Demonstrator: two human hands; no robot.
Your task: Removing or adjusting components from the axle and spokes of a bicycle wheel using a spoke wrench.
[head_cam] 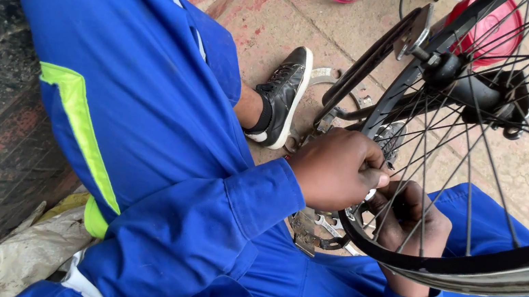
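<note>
A small part is pinched by the left hand [337, 169] at the bicycle wheel [487, 131]; spokes are gripped by the right hand [409, 220]; fitting looks unfinished, with a chainring [319, 228] lying loose just below both hands.

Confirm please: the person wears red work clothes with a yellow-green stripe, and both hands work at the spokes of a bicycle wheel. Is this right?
Not quite. The work clothes are blue, not red, as the head view shows. The rest holds: the stripe is yellow-green, and the left hand and right hand both work at the spokes of the bicycle wheel.
</note>
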